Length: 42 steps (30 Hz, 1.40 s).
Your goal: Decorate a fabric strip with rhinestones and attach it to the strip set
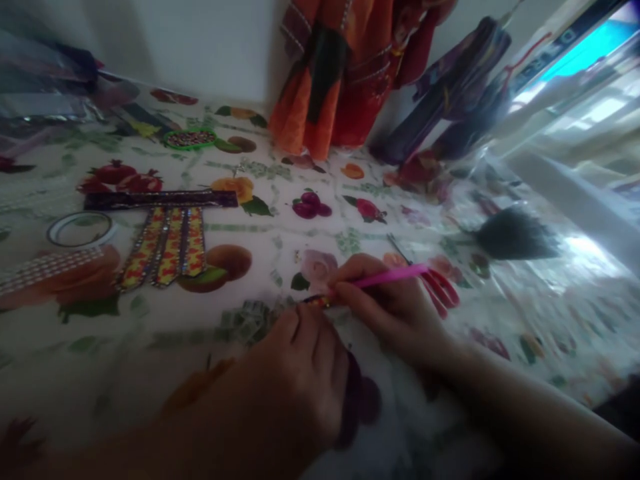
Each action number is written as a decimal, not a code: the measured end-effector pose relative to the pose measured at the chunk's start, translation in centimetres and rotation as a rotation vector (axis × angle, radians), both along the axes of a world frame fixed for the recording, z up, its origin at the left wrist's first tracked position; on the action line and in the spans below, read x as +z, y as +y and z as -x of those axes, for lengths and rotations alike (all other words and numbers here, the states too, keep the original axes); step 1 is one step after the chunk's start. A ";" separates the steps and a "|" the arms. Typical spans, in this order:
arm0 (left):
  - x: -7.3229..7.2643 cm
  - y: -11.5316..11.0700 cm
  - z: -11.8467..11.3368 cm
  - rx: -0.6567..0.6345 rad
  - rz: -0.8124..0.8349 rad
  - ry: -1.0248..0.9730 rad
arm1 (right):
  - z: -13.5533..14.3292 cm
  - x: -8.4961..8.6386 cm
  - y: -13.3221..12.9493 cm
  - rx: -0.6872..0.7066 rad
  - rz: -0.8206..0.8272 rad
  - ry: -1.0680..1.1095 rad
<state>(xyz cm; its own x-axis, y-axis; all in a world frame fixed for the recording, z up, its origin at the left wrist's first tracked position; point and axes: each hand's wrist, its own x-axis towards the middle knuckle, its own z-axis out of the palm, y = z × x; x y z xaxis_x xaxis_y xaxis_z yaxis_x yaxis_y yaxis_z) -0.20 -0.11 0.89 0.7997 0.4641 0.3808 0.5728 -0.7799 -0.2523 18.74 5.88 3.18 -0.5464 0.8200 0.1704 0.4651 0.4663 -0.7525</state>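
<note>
My right hand (pixel 395 310) pinches a bright pink pen-like stick (pixel 387 275), its tip pointing down to the left. That tip is at a small dark strip with red and yellow on it (pixel 318 302). Fingers closed, my left hand (pixel 307 363) grips the strip and hides most of it. Just beyond my right hand lie red-handled scissors (pixel 441 290). To the left are several yellow-and-red patterned strips (pixel 170 247) with shiny bead edging, joined to a dark band (pixel 160 199).
A fruit-print cloth (pixel 280 267) covers the table. On the left are a tape roll (pixel 80 229), a beaded strip (pixel 50 270) and a green tray of small beads (pixel 190 139). Orange-red clothing (pixel 320 87) stands at the back wall; a dark brush-like object (pixel 517 232) lies right.
</note>
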 end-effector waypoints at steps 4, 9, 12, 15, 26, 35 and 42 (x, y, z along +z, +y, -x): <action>-0.4 0.0 0.0 -0.005 -0.020 -0.028 | -0.2 -0.3 0.1 0.027 -0.009 -0.007; -0.3 0.0 -0.1 -0.009 -0.011 -0.067 | -0.2 -0.4 0.1 0.030 -0.027 -0.023; 0.1 0.1 0.0 -0.006 0.025 -0.039 | -0.1 -0.3 0.1 0.027 -0.027 -0.047; 0.4 0.1 0.0 -0.005 0.027 -0.015 | -0.1 -0.2 0.1 0.039 -0.036 -0.062; 0.7 -0.1 -0.2 0.006 0.046 -0.002 | 0.0 -0.1 0.0 0.094 -0.090 -0.124; 0.4 0.1 0.2 -0.018 0.055 0.011 | -0.1 0.2 -0.2 0.031 -0.097 -0.071; -0.2 0.0 0.2 -0.023 0.017 0.010 | -0.7 0.9 0.2 -0.163 -0.067 0.031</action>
<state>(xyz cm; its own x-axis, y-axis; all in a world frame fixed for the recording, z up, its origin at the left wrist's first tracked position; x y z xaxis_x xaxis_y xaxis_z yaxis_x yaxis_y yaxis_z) -0.42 -0.11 0.69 0.8138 0.4522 0.3651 0.5525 -0.7969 -0.2445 19.40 6.10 4.05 -0.4011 0.8834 0.2422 0.5152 0.4362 -0.7378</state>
